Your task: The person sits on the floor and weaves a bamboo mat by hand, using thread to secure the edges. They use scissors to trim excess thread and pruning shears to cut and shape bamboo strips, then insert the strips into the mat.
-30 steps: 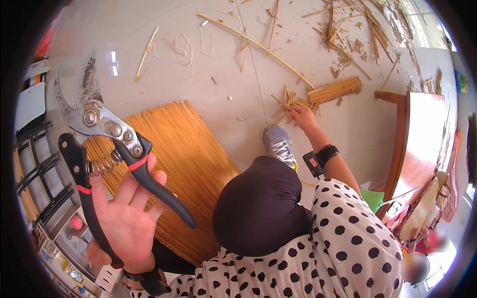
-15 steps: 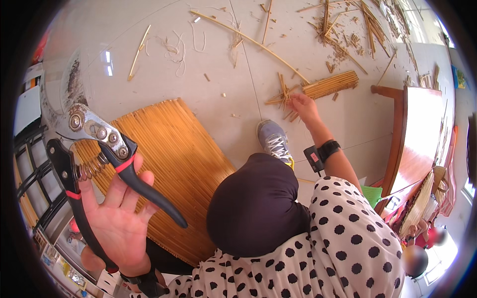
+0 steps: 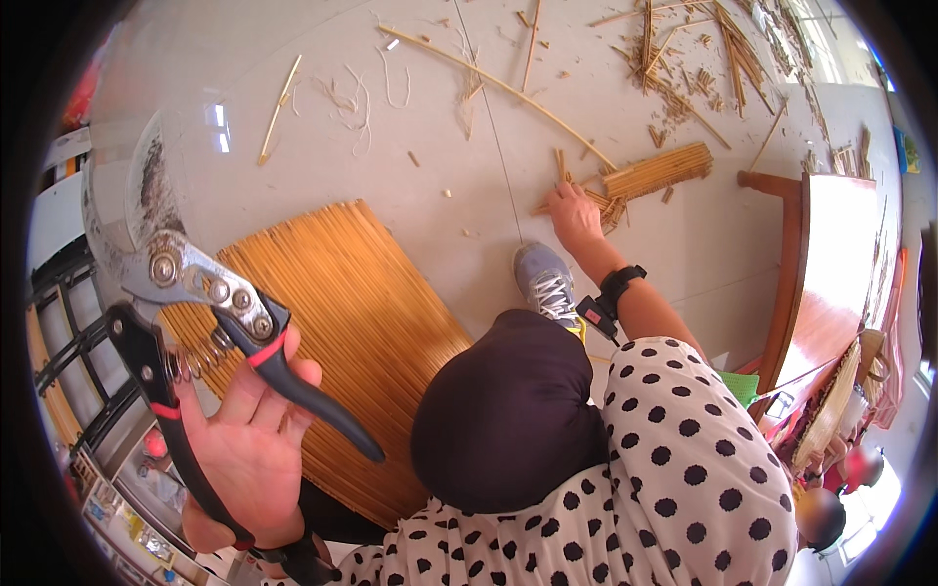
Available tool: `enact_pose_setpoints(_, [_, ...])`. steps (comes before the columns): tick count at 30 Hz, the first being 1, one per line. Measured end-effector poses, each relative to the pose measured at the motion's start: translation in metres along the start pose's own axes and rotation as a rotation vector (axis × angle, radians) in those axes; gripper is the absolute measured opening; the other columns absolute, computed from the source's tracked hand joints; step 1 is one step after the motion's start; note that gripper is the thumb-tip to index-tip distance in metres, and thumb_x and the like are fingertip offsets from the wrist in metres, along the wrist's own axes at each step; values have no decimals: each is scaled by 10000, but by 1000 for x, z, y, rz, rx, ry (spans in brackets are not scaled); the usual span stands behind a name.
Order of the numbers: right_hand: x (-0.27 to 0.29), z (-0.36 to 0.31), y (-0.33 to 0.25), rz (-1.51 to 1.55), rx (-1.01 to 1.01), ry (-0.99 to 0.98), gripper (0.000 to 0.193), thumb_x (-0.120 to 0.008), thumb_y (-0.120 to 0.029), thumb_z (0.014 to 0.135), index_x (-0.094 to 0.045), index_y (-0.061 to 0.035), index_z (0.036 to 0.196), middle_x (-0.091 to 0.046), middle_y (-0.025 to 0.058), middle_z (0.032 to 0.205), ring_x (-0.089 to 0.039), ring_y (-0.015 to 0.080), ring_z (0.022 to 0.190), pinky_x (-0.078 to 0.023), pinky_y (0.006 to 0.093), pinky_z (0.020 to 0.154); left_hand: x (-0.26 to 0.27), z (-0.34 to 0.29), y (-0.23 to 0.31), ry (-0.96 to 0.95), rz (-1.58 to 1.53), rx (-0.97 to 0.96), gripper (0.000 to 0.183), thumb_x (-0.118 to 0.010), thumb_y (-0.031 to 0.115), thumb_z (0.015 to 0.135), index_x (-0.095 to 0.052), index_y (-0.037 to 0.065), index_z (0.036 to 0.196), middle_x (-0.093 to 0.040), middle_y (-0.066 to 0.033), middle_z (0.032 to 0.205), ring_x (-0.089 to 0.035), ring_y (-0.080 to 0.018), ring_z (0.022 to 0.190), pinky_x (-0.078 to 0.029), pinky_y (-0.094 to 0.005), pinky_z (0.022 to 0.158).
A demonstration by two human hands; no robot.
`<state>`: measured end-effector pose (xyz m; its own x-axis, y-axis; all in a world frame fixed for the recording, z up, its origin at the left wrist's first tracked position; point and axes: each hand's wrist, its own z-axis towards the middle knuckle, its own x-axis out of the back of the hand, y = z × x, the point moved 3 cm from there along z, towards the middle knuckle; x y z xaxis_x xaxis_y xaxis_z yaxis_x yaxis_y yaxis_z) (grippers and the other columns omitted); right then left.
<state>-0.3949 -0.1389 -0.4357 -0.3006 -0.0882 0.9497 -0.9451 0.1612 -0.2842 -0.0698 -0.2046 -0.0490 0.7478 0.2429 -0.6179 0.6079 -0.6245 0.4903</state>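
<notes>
My left hand [image 3: 249,459] holds a pair of pruning shears [image 3: 186,283] with black and red handles. Their blades are spread apart and the coil spring shows. Behind them a mat of slender golden-brown stalks [image 3: 362,322] leans or lies beside my legs. Out on the floor my right hand [image 3: 575,217] closes over a loose heap of short cut stalks [image 3: 614,210]; its fingertips are partly hidden. Just to the right of that hand lies a rolled bundle of stalks [image 3: 664,171].
One long curved stalk [image 3: 489,76] stretches over the tiled floor to the bundle. White string [image 3: 347,93] and stalk scraps [image 3: 703,73] are strewn about. At right stands a wooden piece of furniture [image 3: 831,264], with other people beyond. My shoe [image 3: 544,278] is near my right hand.
My right hand has shifted left from beside the rolled bundle and now covers the short stalks. The left hand still holds the shears with blades apart.
</notes>
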Motion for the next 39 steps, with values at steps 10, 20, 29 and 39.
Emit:
enact_pose_setpoints(10, [4, -17, 11, 78, 55, 205, 151, -590, -57, 743, -640, -94, 881, -586, 55, 888, -578, 257, 905, -498, 400, 730, -4, -4, 3, -168, 132, 59, 1339, -852, 72, 603, 112, 226, 1519, 119, -353, 1514, -49, -517, 1417, -121, -573, 1144])
enact_pose_setpoints(20, [16, -29, 14, 245, -237, 261, 117, -609, -87, 782, -651, -95, 891, -611, 67, 879, -609, 279, 910, -520, 384, 742, 0, -6, 7, -206, 164, 43, 1334, -855, 86, 627, 132, 220, 1515, 116, -343, 1519, -65, -504, 1421, -146, -575, 1141])
enact_pose_setpoints(29, [20, -7, 44, 33, -198, 185, 170, -590, -74, 783, -670, -90, 933, -604, 71, 970, -567, 283, 988, -497, 403, 817, 1, -5, 7, -211, 135, 57, 1330, -860, 84, 617, 109, 217, 1520, 119, -336, 1522, -83, -505, 1418, -197, -572, 1127])
enact_pose_setpoints(39, [36, -12, 29, 438, -369, -8, 111, -648, -155, 818, -701, -73, 870, -633, 41, 771, -588, 216, 769, -473, 341, 696, 4, -3, 7, -215, 146, 57, 1334, -871, 112, 607, 93, 217, 1523, 123, -338, 1521, -86, -507, 1417, -209, -579, 1118])
